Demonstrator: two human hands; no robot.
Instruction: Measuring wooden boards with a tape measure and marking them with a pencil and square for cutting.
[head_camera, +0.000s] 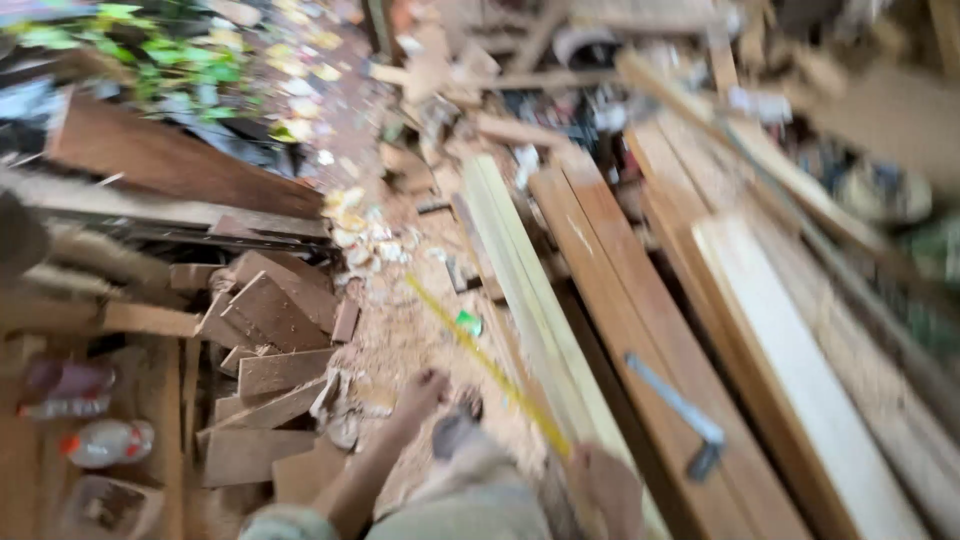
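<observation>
Yellow tape measure blade (480, 350) runs diagonally from the sawdust-covered ground down to the right hand (605, 490), which is closed around its near end at the bottom of the view, beside a pale long plank (520, 280). The left hand (420, 390) reaches forward over the sawdust; motion blur hides how far its fingers are spread, and it seems to hold nothing. A metal try square (680, 410) lies on the reddish boards (620, 290) to the right. Offcut wood blocks (270, 340) are piled at left.
</observation>
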